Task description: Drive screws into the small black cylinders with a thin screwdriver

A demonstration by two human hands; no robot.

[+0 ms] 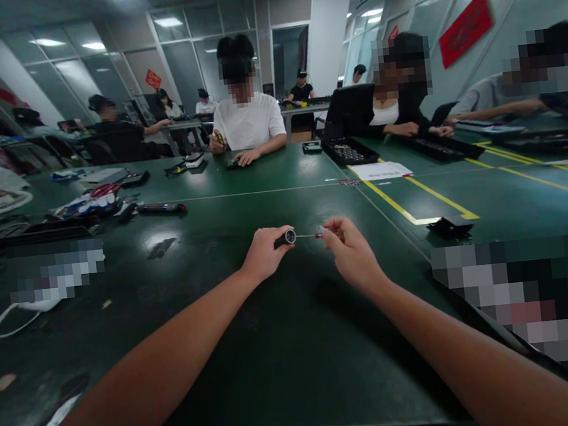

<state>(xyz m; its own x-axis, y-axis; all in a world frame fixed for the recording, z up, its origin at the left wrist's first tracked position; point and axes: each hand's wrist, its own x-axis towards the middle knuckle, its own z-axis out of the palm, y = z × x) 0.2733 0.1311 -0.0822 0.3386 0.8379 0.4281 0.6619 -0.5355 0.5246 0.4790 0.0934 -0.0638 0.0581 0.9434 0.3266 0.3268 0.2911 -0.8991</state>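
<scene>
Fingers [271,237] of the left hand [262,255] curl tight round a small black cylinder [285,238]. Its silver end is turned toward the right hand [351,255], which pinches a thin red-tipped pin [311,236], perhaps a small tool, lined up with that end. Both are held just above the green table [277,354]. Farther off, a black tray [349,151] lies beside a paper sheet [379,171].

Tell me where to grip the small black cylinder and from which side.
Grip the cylinder round its black barrel, from the left, as the left hand does. It lies level with its silver end facing right, where the thin tool in the right hand points at it, so that end should stay free.
</scene>
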